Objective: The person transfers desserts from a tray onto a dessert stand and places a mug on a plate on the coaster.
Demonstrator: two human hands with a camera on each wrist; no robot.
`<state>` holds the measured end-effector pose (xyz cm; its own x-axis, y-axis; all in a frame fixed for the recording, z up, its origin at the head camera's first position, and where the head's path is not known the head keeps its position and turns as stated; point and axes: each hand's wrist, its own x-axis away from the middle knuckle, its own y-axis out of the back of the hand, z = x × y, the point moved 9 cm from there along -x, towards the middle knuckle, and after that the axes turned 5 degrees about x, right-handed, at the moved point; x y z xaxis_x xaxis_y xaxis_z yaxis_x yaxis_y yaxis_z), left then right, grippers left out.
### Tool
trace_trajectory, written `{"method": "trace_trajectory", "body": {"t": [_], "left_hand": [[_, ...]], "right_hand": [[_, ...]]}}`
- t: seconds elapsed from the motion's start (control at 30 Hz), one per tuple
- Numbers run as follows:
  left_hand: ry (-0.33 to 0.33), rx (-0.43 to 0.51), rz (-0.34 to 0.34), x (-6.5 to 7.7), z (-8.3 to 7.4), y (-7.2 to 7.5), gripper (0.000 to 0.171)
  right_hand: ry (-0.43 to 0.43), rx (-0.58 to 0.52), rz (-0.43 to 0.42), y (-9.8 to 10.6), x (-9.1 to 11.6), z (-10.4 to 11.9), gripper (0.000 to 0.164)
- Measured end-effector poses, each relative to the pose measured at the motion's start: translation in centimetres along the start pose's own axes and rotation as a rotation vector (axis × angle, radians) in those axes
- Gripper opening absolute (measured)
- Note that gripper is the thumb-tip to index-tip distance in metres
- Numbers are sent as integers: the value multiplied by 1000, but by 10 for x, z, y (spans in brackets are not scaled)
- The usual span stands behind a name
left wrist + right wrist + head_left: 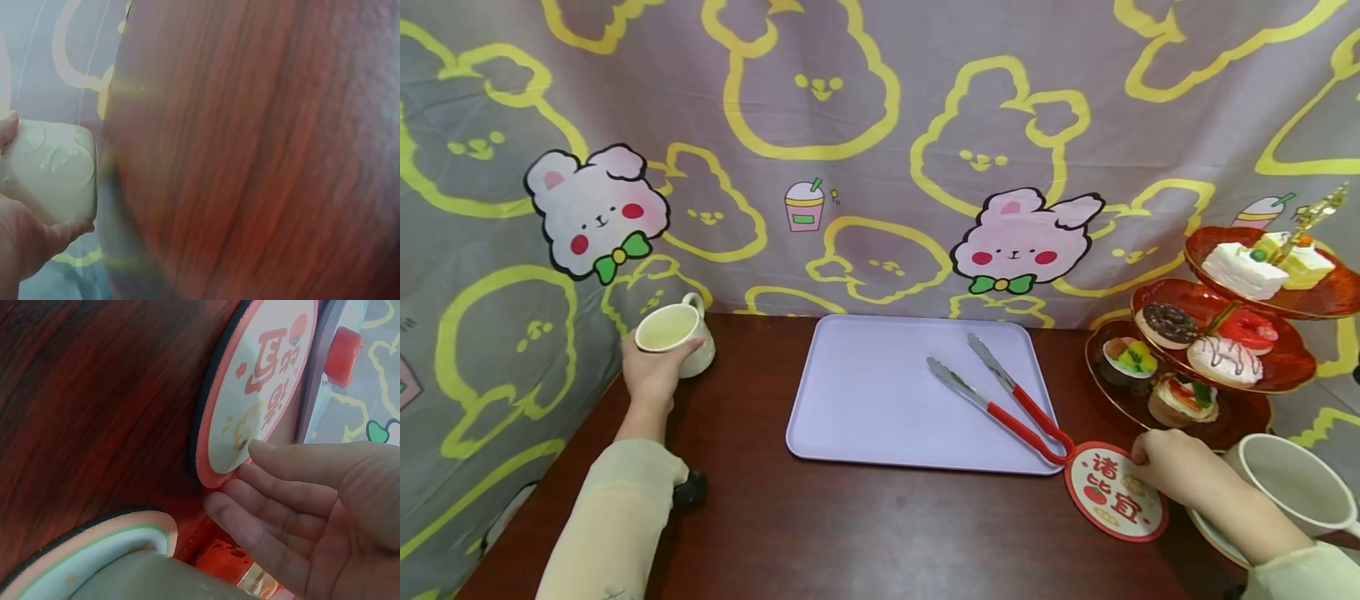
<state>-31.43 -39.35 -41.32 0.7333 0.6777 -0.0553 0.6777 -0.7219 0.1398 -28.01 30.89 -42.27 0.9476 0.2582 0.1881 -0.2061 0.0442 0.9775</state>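
At the left of the table my left hand [653,367] grips a cream mug [698,357] round its body, its handle pointing to the back. Raised patterns show on that mug [59,169] in the left wrist view, with the thumb and a fingertip on its sides. On the right, my right hand [1180,465] pinches a round red-rimmed coaster [1105,508] by its edge. The thumb lies on the printed face of the coaster [265,381], and the other fingers are at its rim. Whether the coaster is fully off the table I cannot tell.
A lilac tray [865,392] bears red-handled tongs [1000,408], whose handle end overlaps its front right corner. Behind my right hand stands a tiered red stand [1292,367] with cakes and donuts. A second mug [1288,483] sits on another coaster [1213,537]. A patterned curtain [865,275] closes the back.
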Motion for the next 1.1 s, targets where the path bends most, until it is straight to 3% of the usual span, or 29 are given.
{"method": "trace_trajectory", "body": {"t": [0.13,0.27,0.67,0.93,1.1], "left_hand": [[-46,-2,45,5,-11,-5,101],[-121,-37,131,13,-24,-16,98],[-251,-41,333,54,-56,-53,93],[-272,90,512,90,-75,-78,90],[-263,122,596,109,-84,-88,89]], "right_hand": [[2,-7,11,0,1,1,12],[8,-26,24,0,1,4,9],[31,-43,-13,6,2,12,6],[60,-26,-90,20,2,24,7],[54,-35,-103,26,3,30,4]]}}
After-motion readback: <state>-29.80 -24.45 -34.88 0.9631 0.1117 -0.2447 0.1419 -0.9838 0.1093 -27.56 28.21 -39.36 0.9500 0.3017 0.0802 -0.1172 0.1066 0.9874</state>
